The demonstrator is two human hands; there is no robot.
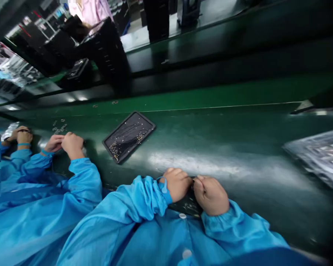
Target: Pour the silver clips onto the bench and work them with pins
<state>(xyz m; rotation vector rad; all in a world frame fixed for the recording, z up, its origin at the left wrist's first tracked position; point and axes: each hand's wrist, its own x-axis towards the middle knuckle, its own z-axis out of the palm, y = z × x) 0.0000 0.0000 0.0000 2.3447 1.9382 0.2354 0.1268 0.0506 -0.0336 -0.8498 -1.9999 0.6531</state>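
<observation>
My left hand (178,184) and my right hand (211,195) meet close to my body at the near edge of the green bench. The fingers of both are closed in a pinch, thumb side to thumb side. A tiny dark bit shows between the fingertips, too small to name. Under and between my hands lie small shiny pieces (191,207), partly hidden. Beyond my left hand, a shallow black tray (123,162) rests at a slant on the bench. Thin dark wires (127,131) with small gold-coloured ends are spread inside it.
At my left, a co-worker's hands (66,144) work near small clear rings (62,127); another person's hands are farther left. A clear plastic tray (322,151) sits at the right. Black crates (108,51) stand beyond the raised ledge.
</observation>
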